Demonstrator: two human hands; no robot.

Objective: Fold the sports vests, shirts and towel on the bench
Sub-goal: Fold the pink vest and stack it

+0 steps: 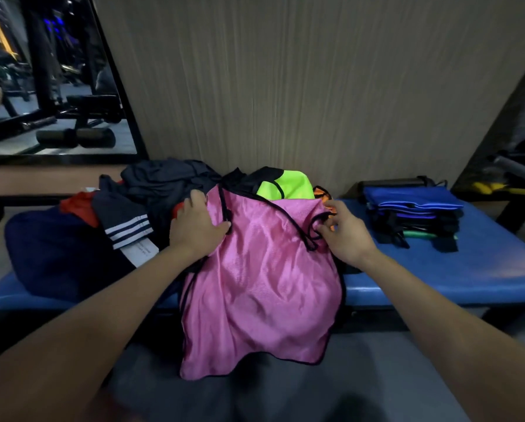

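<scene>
The blue bench (pixel 483 269) runs from nine to three o'clock, with an unfolded heap of dark shirts (pixel 164 184) at ten o'clock, a folded stack (pixel 413 214) at two, and the pink vest (pixel 261 278) at centre, its lower half hanging off the front edge toward six. That slippery overhang could drag the vest to the floor if either hand lets go. The left hand (pixel 197 223) lies mostly flat on its upper left corner, while the right hand (pixel 343 233) pinches the black-trimmed strap, which could slip free or bunch.
</scene>
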